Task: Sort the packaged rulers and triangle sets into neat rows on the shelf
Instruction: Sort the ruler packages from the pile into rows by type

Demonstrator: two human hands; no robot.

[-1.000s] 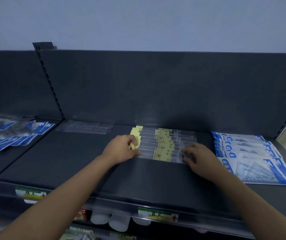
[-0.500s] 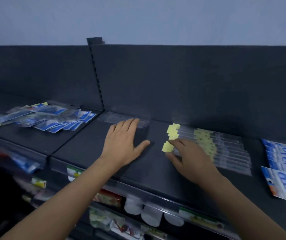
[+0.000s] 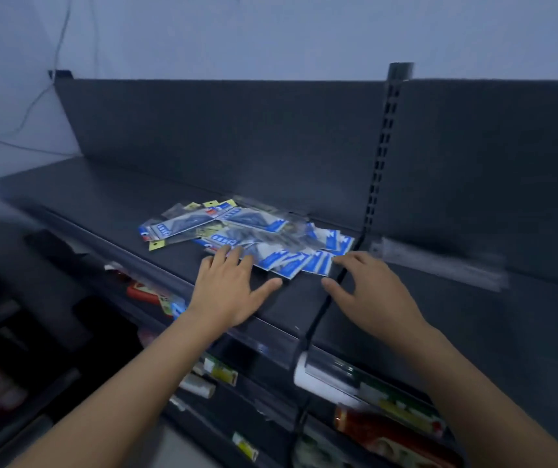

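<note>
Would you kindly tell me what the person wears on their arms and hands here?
Nothing shows. The left forearm and right forearm are bare to the frame's edge, with no sleeve or cuff in view. The left hand and right hand wear no gloves; no watch, bracelet or ring is visible, though the picture is slightly blurred.

One wide-angle view, worn on the person's head, faces forward and down onto a dark shelf (image 3: 108, 197). It sits close: the left hand (image 3: 228, 292) and right hand (image 3: 370, 295) extend in from the bottom edge.
</note>
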